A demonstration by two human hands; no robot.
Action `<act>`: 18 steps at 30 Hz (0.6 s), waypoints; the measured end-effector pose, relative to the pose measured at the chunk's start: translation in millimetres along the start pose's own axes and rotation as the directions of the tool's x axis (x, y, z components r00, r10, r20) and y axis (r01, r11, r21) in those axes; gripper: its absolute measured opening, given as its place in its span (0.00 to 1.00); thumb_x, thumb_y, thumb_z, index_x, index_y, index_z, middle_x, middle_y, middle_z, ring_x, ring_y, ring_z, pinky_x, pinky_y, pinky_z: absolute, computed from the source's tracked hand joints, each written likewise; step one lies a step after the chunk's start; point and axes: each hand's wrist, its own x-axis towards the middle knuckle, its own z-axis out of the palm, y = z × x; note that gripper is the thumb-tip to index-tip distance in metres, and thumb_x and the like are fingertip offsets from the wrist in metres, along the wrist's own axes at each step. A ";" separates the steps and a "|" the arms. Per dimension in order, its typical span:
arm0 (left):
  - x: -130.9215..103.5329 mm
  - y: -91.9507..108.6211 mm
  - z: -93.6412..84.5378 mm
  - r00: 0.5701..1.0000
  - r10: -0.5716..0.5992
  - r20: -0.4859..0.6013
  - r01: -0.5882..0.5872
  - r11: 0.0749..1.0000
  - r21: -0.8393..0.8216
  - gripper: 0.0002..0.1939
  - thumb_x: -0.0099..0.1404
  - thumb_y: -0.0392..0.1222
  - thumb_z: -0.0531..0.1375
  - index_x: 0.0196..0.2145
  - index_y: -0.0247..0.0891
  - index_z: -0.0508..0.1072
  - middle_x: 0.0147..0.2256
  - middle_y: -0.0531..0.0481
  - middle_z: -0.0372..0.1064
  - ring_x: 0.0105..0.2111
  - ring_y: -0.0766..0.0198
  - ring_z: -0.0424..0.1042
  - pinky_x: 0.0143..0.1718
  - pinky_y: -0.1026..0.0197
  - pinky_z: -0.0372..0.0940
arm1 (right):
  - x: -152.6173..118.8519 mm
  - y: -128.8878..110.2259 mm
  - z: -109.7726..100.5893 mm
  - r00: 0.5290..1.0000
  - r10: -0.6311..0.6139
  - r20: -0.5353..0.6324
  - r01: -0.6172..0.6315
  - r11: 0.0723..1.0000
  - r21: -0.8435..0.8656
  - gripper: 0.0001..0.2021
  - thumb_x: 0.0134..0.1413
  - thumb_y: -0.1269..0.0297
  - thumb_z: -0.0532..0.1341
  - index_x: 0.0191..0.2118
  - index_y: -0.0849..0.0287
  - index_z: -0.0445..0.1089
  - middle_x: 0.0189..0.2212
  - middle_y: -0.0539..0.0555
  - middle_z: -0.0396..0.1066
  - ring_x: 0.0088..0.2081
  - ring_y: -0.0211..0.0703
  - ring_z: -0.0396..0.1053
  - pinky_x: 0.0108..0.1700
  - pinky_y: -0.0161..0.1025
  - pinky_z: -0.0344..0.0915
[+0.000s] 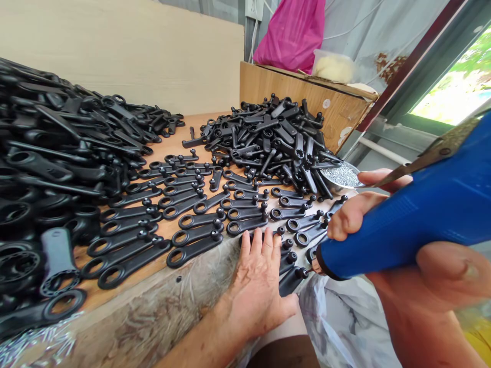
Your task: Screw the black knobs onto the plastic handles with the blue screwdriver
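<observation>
My right hand [437, 271] is wrapped around a blue power screwdriver [391, 230], its nose pointing down-left to the knob end of a black crank handle [293, 278]. Whether the tip touches the screw there, I cannot tell. A worn, pointed metal strip [433, 153] runs along the tool's upper side. My left hand [257, 281] lies flat with fingers stretched, its fingertips on black handles near the table's front edge. Rows of similar handles [195, 248], each with a ring end and a small knob end, spread over the tabletop to the left.
Large heaps of black handles stand at the left [57, 133] and the back [264, 133]. A round dish of small screws [341, 175] sits near my right fingers. Loose screws [42, 342] lie front left. A pink bag [291, 36] and plastic tub [333, 66] rest on a wooden ledge.
</observation>
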 end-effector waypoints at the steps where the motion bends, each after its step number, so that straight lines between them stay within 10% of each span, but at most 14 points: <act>1: 0.1 -0.4 0.4 1.000 0.000 -0.005 0.000 1.000 0.002 0.48 0.57 0.60 0.55 0.64 0.22 0.49 0.65 0.27 0.35 0.65 0.36 0.35 0.62 0.36 0.30 | 0.3 0.5 -0.5 1.000 0.003 0.012 -0.003 1.000 0.003 0.26 0.34 0.50 0.72 0.43 0.54 0.72 0.22 0.51 0.69 0.23 0.46 0.68 0.21 0.41 0.69; 18: -0.5 -0.3 0.5 1.000 0.016 -0.020 -0.016 1.000 0.017 0.47 0.57 0.59 0.56 0.63 0.21 0.51 0.65 0.26 0.37 0.65 0.37 0.35 0.62 0.36 0.32 | -1.4 11.3 -0.8 1.000 0.016 0.024 -0.015 0.999 -0.038 0.27 0.34 0.51 0.72 0.43 0.52 0.69 0.22 0.48 0.69 0.22 0.42 0.66 0.22 0.39 0.65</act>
